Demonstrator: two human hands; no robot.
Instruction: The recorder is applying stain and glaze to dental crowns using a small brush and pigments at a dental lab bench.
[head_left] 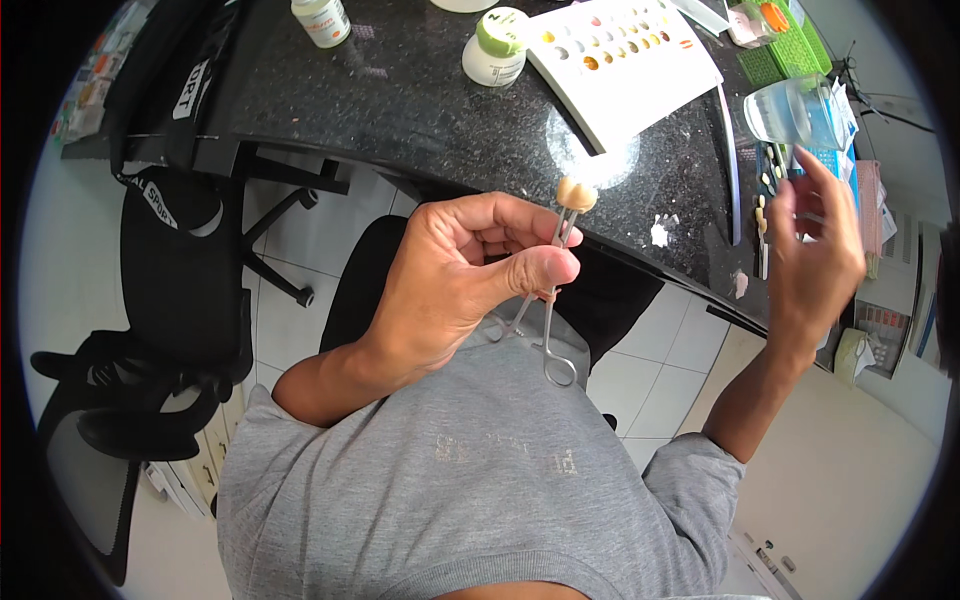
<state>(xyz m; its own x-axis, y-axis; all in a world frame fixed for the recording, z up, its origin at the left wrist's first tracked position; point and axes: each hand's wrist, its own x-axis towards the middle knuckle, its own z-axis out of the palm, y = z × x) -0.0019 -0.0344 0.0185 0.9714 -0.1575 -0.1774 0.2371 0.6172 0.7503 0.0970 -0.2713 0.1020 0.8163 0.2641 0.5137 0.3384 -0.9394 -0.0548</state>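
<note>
My left hand [470, 255] is closed around a pair of slim metal forceps [548, 325], pinched between thumb and fingers. Their ring handles hang down in front of my shirt. At the upper tips sits a tooth-coloured dental crown piece [576, 194], yellowish cream, lifted near the table's front edge. Over at the right, my right hand [818, 250] has its fingers apart and curved, with nothing visible in them. It is beside a row of small tooth-shade samples [762, 215] and just below a clear cup [793, 112].
On the black speckled table [400, 100] stand a white jar with a green lid [497, 48], a white bottle [321, 22] and a white palette [630, 75] with coloured dabs. A green basket [790, 55] is at the far right. Black office chairs [185, 270] stand left.
</note>
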